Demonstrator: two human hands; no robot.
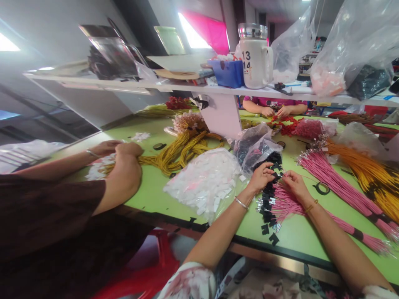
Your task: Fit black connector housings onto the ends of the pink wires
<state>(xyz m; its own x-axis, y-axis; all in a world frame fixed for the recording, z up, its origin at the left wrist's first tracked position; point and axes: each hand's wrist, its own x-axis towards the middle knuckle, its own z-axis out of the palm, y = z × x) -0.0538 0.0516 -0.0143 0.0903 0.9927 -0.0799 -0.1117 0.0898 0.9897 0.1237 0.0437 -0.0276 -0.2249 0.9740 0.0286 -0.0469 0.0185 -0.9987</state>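
My left hand [262, 177] has its fingers bent together at the strip of black connector housings [267, 203], seemingly pinching one small black housing; the fingertips are partly hidden against the black pile. Close on its right, my right hand [296, 187] pinches the end of a thin pink wire. Below that hand lies a bundle of pink wires [286, 203] with metal terminals at the left end. Loose black housings [274, 238] lie near the front edge of the green table [307, 236]. The two hands almost meet.
A bag of white connectors [202, 178] and a bag of black parts [255, 145] lie to the left. Pink [339, 182] and orange wires [370, 166] lie right, beside black tape [321, 189]. A co-worker's arm [121, 182] is left; another person's hands [277, 111] are opposite.
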